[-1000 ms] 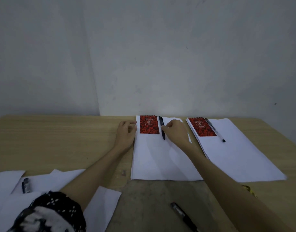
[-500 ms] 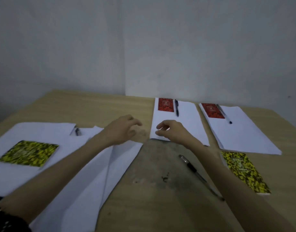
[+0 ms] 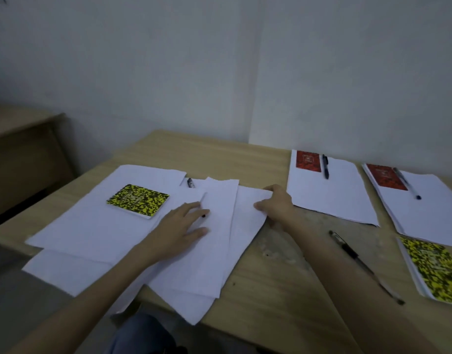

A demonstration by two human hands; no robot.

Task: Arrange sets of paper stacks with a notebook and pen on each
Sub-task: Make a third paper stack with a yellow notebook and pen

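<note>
Loose white sheets (image 3: 199, 256) lie fanned out on the left of the wooden table (image 3: 278, 284). My left hand (image 3: 180, 226) lies flat on them with fingers spread, and a pen (image 3: 203, 200) shows partly beneath its fingers. My right hand (image 3: 276, 204) pinches the right edge of the top sheet. A yellow-black notebook (image 3: 138, 199) lies on the left sheets, and another pen (image 3: 190, 182) peeks out behind them. Two finished paper stacks sit at the right: one (image 3: 332, 200) with a red notebook (image 3: 308, 161) and pen (image 3: 325, 166), the other (image 3: 421, 213) with a red notebook (image 3: 387, 176) and pen (image 3: 406, 182).
A black pen (image 3: 357, 259) lies loose on the bare table beside my right forearm. A second yellow-black notebook (image 3: 434, 272) sits at the right edge. A lower wooden desk (image 3: 23, 149) stands to the left. The sheets overhang the table's near edge.
Both hands left the middle stack and moved left to the loose sheets. My left hand came down flat on them and my right took the sheet's edge. The view swung left.
</note>
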